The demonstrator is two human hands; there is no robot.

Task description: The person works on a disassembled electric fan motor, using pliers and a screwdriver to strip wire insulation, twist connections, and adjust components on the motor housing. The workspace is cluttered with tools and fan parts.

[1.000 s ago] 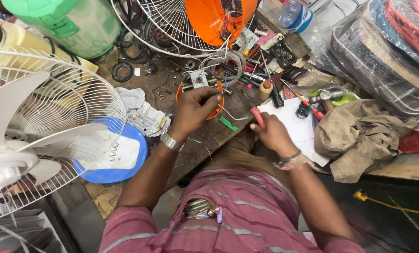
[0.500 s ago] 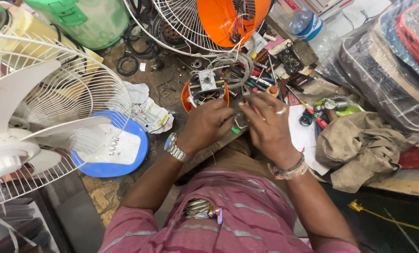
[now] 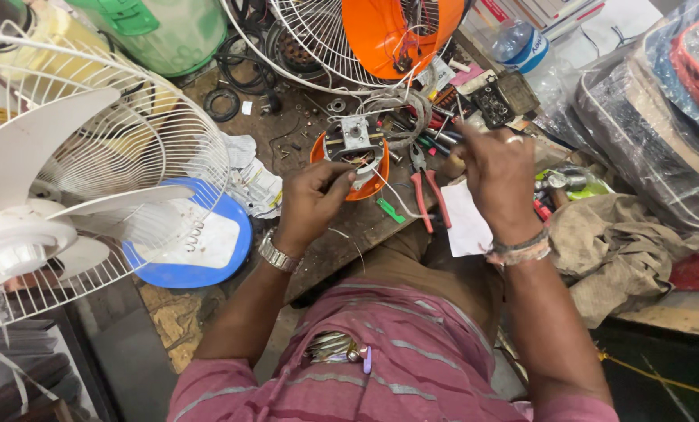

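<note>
left hand (image 3: 312, 195): fingers pinched, apparently on thin wires at fan motor (image 3: 353, 148) | motor: in orange housing on worktop (image 3: 342, 234) | right hand (image 3: 500, 176): raised, fingers loosely curled, holding nothing visible | red-handled pliers (image 3: 426, 191): between hands

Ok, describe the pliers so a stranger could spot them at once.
Start at the orange motor housing mid-bench, by the left hand. Just right of it, the pliers lie flat beside white paper. Their long red handles set them apart from the smaller tools behind.
</note>
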